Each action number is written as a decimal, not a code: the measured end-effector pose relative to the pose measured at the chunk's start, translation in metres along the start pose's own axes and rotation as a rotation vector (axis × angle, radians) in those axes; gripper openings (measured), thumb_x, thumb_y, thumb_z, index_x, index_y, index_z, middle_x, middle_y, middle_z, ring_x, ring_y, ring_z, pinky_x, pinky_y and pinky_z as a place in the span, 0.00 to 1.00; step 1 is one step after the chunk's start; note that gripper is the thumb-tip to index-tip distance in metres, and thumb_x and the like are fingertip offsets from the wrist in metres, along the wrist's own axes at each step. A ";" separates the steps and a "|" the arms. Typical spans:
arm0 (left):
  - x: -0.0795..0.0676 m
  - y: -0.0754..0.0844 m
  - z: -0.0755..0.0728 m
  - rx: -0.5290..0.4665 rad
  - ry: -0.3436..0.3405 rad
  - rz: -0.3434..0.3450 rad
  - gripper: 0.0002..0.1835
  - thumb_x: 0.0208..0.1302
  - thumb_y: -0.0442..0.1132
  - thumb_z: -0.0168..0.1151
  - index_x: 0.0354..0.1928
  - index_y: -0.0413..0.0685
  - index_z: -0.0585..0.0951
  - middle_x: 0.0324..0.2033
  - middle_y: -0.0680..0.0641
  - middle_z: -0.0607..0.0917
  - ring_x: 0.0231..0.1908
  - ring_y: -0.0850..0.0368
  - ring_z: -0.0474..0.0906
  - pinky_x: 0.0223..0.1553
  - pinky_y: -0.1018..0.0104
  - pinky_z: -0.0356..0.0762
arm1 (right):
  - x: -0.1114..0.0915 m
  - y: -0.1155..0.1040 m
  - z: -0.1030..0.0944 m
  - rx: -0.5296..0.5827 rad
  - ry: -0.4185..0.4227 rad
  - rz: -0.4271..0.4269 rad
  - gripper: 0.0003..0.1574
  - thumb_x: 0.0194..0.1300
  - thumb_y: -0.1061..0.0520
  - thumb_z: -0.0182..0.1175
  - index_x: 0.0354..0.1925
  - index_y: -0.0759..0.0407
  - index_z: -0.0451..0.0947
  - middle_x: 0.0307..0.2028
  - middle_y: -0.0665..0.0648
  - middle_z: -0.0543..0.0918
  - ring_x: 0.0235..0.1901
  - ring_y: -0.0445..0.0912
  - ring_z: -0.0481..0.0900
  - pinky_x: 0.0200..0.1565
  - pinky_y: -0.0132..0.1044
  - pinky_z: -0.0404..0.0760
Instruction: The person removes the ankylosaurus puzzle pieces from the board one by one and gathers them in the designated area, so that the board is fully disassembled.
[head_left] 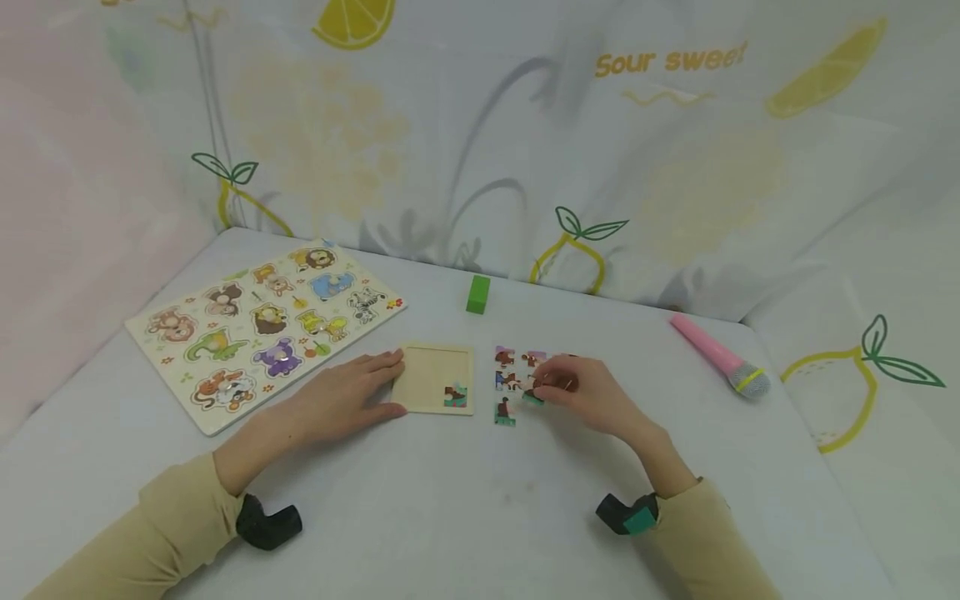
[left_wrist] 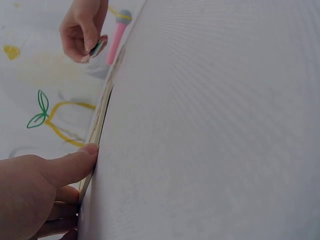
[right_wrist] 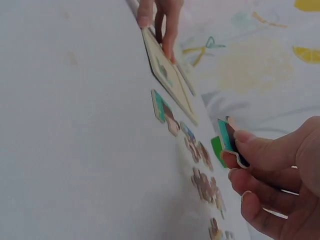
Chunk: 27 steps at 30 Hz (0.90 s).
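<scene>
My left hand [head_left: 341, 396] holds the left side of a small square wooden puzzle tray [head_left: 423, 375], thumb at the near corner and fingers toward the far one. One puzzle piece [head_left: 455, 396], teal and brown, lies in the tray's near right corner. Between thumb and index finger, my right hand [head_left: 592, 392] pinches another teal and dark puzzle piece [right_wrist: 227, 137], raised off the table in the right wrist view. Several loose pieces [head_left: 506, 381] lie just right of the tray, some hidden behind the right hand. A separate piece [head_left: 505, 411] sits nearest me.
At the left lies a large animal peg puzzle board [head_left: 247, 329], partly behind the left forearm. A green block [head_left: 477, 294] stands beyond the tray. A pink toy microphone [head_left: 720, 356] rests at the right, near the table's far edge. Behind hangs a lemon-print cloth [head_left: 450, 125].
</scene>
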<state>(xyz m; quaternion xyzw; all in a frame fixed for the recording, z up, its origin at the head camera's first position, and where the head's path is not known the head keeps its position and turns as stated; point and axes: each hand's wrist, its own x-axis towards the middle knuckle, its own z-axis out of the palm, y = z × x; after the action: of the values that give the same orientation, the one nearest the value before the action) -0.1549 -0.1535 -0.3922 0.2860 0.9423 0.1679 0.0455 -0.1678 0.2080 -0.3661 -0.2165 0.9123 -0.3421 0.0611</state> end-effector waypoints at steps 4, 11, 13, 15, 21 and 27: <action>0.000 0.001 -0.001 0.003 -0.006 0.003 0.38 0.70 0.57 0.60 0.70 0.37 0.69 0.73 0.39 0.65 0.71 0.39 0.63 0.68 0.42 0.66 | -0.010 0.013 -0.006 -0.004 0.003 0.007 0.09 0.65 0.59 0.67 0.44 0.56 0.84 0.34 0.49 0.85 0.35 0.42 0.81 0.41 0.34 0.81; 0.000 0.001 -0.001 0.001 0.005 0.007 0.37 0.70 0.57 0.60 0.70 0.36 0.70 0.73 0.39 0.65 0.71 0.38 0.63 0.68 0.43 0.66 | -0.014 0.024 -0.011 -0.012 -0.030 -0.021 0.09 0.63 0.59 0.69 0.43 0.55 0.85 0.34 0.48 0.85 0.34 0.41 0.80 0.40 0.33 0.80; 0.000 0.001 -0.001 0.000 0.008 0.011 0.37 0.70 0.57 0.60 0.70 0.36 0.70 0.73 0.38 0.65 0.71 0.38 0.63 0.68 0.43 0.66 | -0.014 0.024 -0.011 -0.020 -0.054 -0.037 0.09 0.63 0.59 0.70 0.43 0.54 0.85 0.33 0.47 0.83 0.33 0.41 0.77 0.38 0.32 0.78; 0.000 0.001 -0.001 -0.001 0.012 0.015 0.37 0.70 0.56 0.60 0.70 0.36 0.70 0.73 0.38 0.66 0.71 0.38 0.63 0.68 0.42 0.66 | -0.014 0.024 -0.009 -0.031 -0.084 -0.063 0.09 0.63 0.59 0.69 0.43 0.54 0.85 0.33 0.47 0.83 0.32 0.40 0.76 0.36 0.31 0.77; 0.001 0.001 -0.001 -0.002 0.017 0.016 0.37 0.69 0.56 0.60 0.69 0.36 0.70 0.72 0.38 0.66 0.71 0.38 0.64 0.67 0.42 0.67 | -0.012 0.023 -0.002 -0.065 -0.126 -0.136 0.07 0.65 0.60 0.67 0.43 0.57 0.83 0.33 0.47 0.84 0.32 0.37 0.76 0.36 0.30 0.78; 0.000 0.002 -0.002 -0.001 0.015 0.009 0.37 0.69 0.56 0.61 0.69 0.36 0.70 0.72 0.38 0.66 0.71 0.38 0.64 0.67 0.42 0.67 | -0.012 0.021 -0.001 -0.058 -0.141 -0.154 0.05 0.65 0.61 0.67 0.40 0.56 0.82 0.33 0.47 0.83 0.31 0.37 0.76 0.35 0.30 0.78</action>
<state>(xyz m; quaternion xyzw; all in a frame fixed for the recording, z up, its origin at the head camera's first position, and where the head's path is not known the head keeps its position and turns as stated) -0.1542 -0.1527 -0.3900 0.2888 0.9413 0.1705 0.0380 -0.1646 0.2284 -0.3793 -0.3110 0.8960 -0.3031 0.0926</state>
